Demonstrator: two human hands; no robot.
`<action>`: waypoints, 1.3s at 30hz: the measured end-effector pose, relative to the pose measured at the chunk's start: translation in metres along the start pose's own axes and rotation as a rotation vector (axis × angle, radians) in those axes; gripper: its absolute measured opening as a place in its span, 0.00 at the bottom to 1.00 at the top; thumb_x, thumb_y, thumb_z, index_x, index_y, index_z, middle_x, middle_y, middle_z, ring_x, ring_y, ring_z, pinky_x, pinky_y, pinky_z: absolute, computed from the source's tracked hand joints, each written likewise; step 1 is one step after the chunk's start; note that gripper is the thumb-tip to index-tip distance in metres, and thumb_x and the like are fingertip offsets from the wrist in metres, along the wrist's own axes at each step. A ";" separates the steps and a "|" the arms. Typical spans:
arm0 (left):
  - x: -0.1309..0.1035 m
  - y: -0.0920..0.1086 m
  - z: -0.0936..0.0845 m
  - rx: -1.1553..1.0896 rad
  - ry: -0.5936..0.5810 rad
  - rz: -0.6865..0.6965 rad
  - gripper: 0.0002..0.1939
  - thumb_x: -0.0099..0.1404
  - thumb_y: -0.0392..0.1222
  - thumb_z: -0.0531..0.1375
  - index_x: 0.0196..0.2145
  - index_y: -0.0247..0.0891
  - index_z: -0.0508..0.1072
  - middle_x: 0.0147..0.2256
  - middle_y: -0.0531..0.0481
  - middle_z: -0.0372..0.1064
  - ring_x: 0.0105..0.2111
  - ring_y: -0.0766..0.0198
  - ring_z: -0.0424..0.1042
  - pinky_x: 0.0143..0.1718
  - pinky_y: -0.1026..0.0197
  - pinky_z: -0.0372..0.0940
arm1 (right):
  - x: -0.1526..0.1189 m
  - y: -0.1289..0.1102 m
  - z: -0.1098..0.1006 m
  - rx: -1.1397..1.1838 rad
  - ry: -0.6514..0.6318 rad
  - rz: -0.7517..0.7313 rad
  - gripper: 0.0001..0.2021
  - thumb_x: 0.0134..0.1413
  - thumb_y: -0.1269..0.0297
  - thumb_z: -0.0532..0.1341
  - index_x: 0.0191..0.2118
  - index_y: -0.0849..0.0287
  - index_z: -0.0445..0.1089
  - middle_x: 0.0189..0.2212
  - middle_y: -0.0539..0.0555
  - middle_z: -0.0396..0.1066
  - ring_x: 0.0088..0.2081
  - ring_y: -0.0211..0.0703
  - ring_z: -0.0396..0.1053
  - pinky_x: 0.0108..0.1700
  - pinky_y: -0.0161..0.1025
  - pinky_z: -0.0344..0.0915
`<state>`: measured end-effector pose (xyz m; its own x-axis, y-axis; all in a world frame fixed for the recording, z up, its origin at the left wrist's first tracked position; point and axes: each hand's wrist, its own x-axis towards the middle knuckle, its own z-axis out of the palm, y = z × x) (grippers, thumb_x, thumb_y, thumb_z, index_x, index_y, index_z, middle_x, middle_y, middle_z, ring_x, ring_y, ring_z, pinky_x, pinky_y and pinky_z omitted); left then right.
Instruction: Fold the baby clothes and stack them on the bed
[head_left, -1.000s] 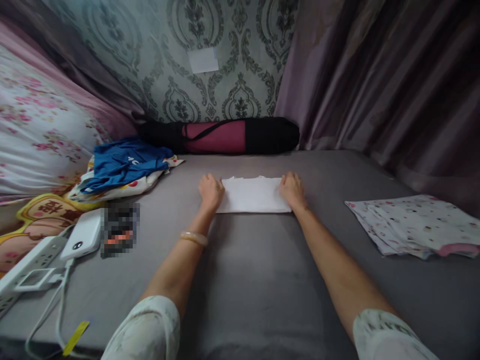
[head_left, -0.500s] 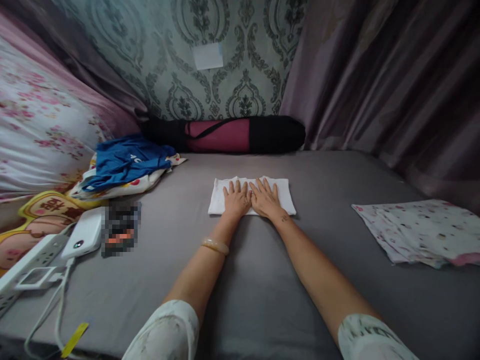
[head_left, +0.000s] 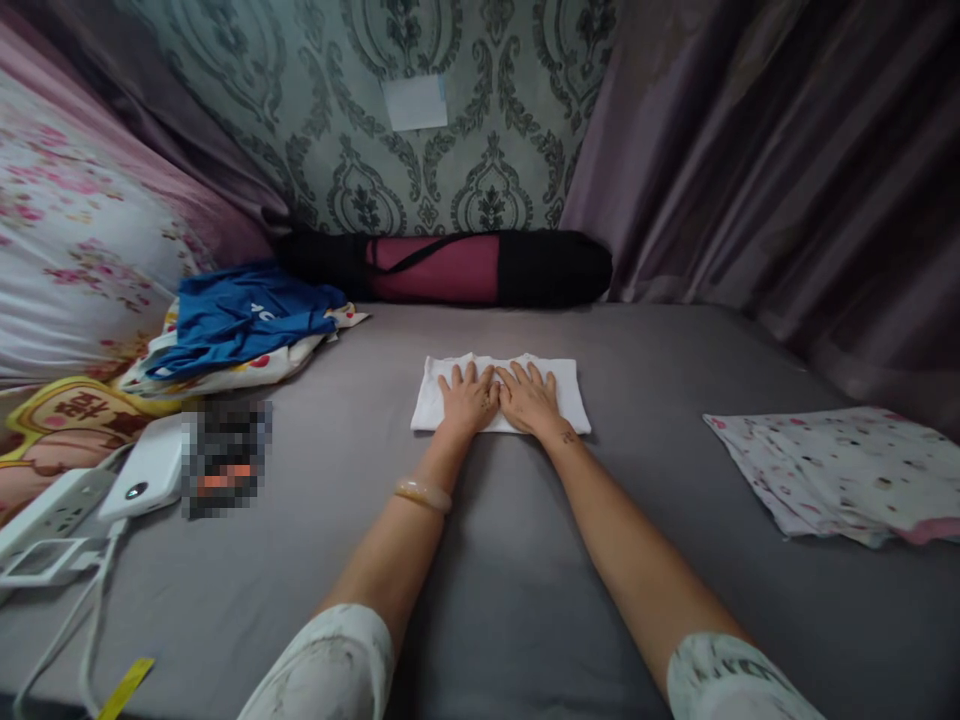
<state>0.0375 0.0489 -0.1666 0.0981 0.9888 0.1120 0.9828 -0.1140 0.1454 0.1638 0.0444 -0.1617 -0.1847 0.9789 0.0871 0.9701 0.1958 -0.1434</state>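
A folded white cloth (head_left: 568,392) lies flat on the grey bed sheet (head_left: 510,560), its long side running left to right. On its left half, my left hand (head_left: 469,398) rests palm down with the fingers spread. My right hand (head_left: 529,398) presses flat beside it, fingers apart and pointing away from me. The two thumbs meet or nearly meet at the middle of the cloth. Part of the cloth is hidden under both palms. Neither hand grips anything.
Patterned folded fabric (head_left: 832,470) lies at the right. At the left are a blue garment (head_left: 255,315), a white power bank (head_left: 146,470), a power strip (head_left: 56,510) with cables and a pixelated item (head_left: 229,460). A black and maroon long bag (head_left: 442,268) lies along the wall.
Both hands stay flat on the cloth, with hardly any shift. The view has turned slightly, so the things at the left sit a little further left.
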 end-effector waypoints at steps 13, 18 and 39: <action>-0.006 -0.014 0.001 0.024 -0.011 -0.082 0.32 0.71 0.56 0.38 0.66 0.40 0.54 0.67 0.38 0.47 0.66 0.44 0.46 0.63 0.36 0.40 | -0.011 0.014 0.001 -0.010 0.027 0.071 0.26 0.67 0.55 0.41 0.67 0.53 0.52 0.68 0.55 0.45 0.68 0.58 0.41 0.63 0.65 0.38; -0.006 -0.016 -0.002 0.036 0.026 -0.078 0.32 0.71 0.56 0.38 0.65 0.39 0.56 0.66 0.38 0.50 0.66 0.46 0.47 0.64 0.37 0.40 | -0.010 0.017 -0.002 0.013 0.024 0.070 0.26 0.67 0.56 0.40 0.67 0.54 0.51 0.68 0.56 0.45 0.68 0.56 0.41 0.64 0.64 0.38; -0.002 -0.061 -0.007 -0.069 -0.066 -0.192 0.35 0.70 0.55 0.35 0.66 0.32 0.51 0.68 0.40 0.42 0.67 0.49 0.43 0.65 0.40 0.41 | -0.008 0.059 0.002 0.051 0.030 0.272 0.31 0.67 0.56 0.38 0.68 0.73 0.46 0.68 0.64 0.43 0.68 0.54 0.42 0.66 0.52 0.41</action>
<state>-0.0238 0.0537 -0.1688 -0.0778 0.9969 0.0114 0.9715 0.0732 0.2254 0.2225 0.0484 -0.1733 0.0864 0.9940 0.0674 0.9741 -0.0701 -0.2148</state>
